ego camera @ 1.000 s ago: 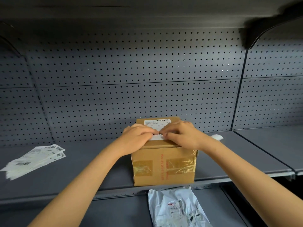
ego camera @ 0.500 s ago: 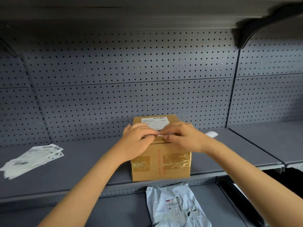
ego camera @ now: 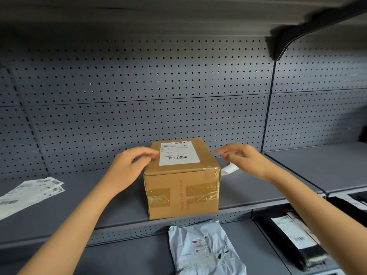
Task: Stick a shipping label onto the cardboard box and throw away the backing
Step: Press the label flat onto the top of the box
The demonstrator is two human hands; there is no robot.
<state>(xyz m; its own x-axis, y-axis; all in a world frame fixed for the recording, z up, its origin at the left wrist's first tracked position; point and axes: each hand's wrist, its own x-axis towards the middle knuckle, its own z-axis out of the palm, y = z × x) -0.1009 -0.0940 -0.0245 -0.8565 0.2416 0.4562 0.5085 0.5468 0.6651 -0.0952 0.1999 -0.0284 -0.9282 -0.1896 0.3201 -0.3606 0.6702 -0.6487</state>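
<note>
A taped cardboard box [ego camera: 181, 193] stands on the grey shelf [ego camera: 79, 203]. A white shipping label [ego camera: 178, 153] with barcodes lies flat on its top. My left hand [ego camera: 131, 165] rests at the box's top left edge, fingers loosely curled, holding nothing. My right hand [ego camera: 244, 159] hovers to the right of the box with fingers spread. A curled white backing strip [ego camera: 229, 169] lies on the shelf just under that hand; whether the fingers touch it is unclear.
A fanned stack of labels [ego camera: 29, 192] lies at the shelf's left. On the lower shelf sit a grey poly mailer [ego camera: 204, 249] and a black parcel with a white label [ego camera: 294, 239]. Pegboard wall [ego camera: 139, 100] behind; a shelf bracket [ego camera: 297, 34] overhangs upper right.
Both hands have lifted off the label and moved apart, left hand to the box's left edge, right hand off to the right. The whole label is now uncovered.
</note>
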